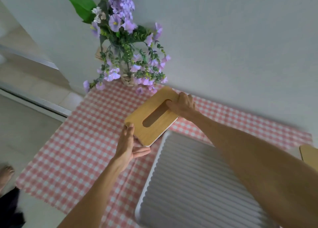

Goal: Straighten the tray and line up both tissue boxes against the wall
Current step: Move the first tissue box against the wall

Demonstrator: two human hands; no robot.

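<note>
A tissue box (137, 124) with a wooden lid and a long oval slot lies at an angle over the pink checked cloth, close to the white wall. My right hand (184, 105) grips its far end, fingers hooked into the slot. My left hand (128, 144) cups its near corner from below and the side. A white ribbed tray (185, 184) lies to the right of the box, under my right forearm. Only a wooden corner of the second tissue box (309, 154) shows at the right edge.
A vase of purple artificial flowers (125, 55) stands against the wall just behind and left of the held box. The pink checked cloth (74, 150) covers the table; its left edge drops to the floor, where a bare foot (6, 176) shows.
</note>
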